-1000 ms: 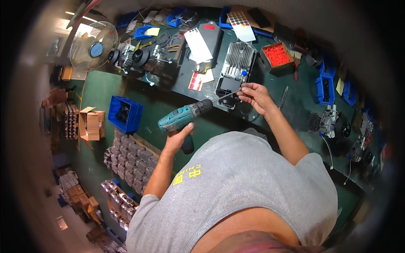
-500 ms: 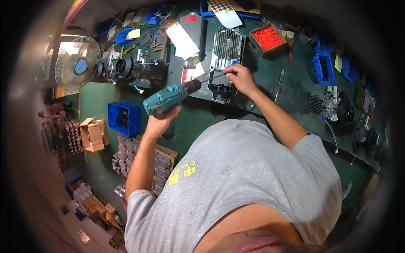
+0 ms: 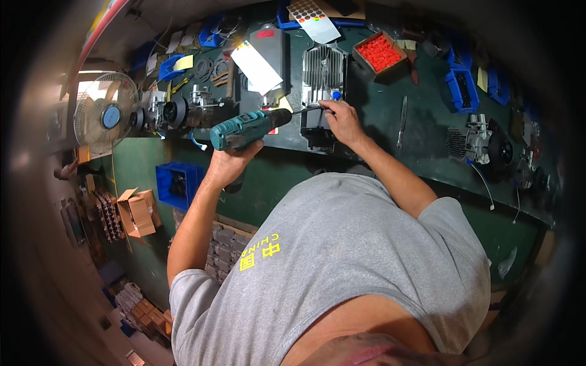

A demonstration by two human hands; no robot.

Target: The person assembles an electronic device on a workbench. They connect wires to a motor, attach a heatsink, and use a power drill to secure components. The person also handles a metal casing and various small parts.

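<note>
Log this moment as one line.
left hand: gripping teal drill | right hand: at bit's far end, by finned metal unit | nearby: red parts, slim metal tool

The left hand point(image 3: 235, 162), left of center, is holding a curled grip, the left forearm point(image 3: 200, 213) angling up from the lower left; at upper center, the right hand point(image 3: 345, 124) is pointing bent fingers point(image 3: 331, 107) leftward, the right forearm point(image 3: 390, 169) slanting in from the right.
</note>
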